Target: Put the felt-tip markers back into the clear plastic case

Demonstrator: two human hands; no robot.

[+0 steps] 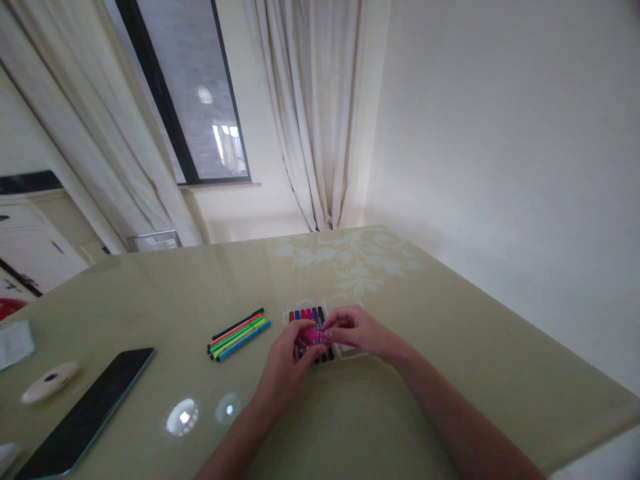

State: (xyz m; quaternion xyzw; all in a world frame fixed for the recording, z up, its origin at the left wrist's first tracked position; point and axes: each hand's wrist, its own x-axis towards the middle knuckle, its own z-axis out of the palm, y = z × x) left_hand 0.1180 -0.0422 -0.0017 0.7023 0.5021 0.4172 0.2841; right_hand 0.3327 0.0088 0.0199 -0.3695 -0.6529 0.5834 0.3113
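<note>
Over an open clear plastic case (285, 317), a pink marker (314, 336) lies between my two hands, partly covered by fingers. My left hand (290, 360) curls its fingers and thumb around the marker's left part. From the other side, my right hand (354, 329) pinches at its right end. Several markers (303, 313) with dark, blue, red and pink ends fill the case's left half. The case's lid (353, 352) is spread flat to the right, under my right hand. Left of the case, several loose felt-tip pens (240, 335) in black, orange, green, yellow and blue lie side by side.
On the left of the glossy green table (400, 413) lie a black tablet-like device (90, 413), a white oval object (50, 383) and a white cloth or tissue (15, 343). A wall (510, 167) borders the right; curtains (315, 113) and a window (200, 87) stand beyond.
</note>
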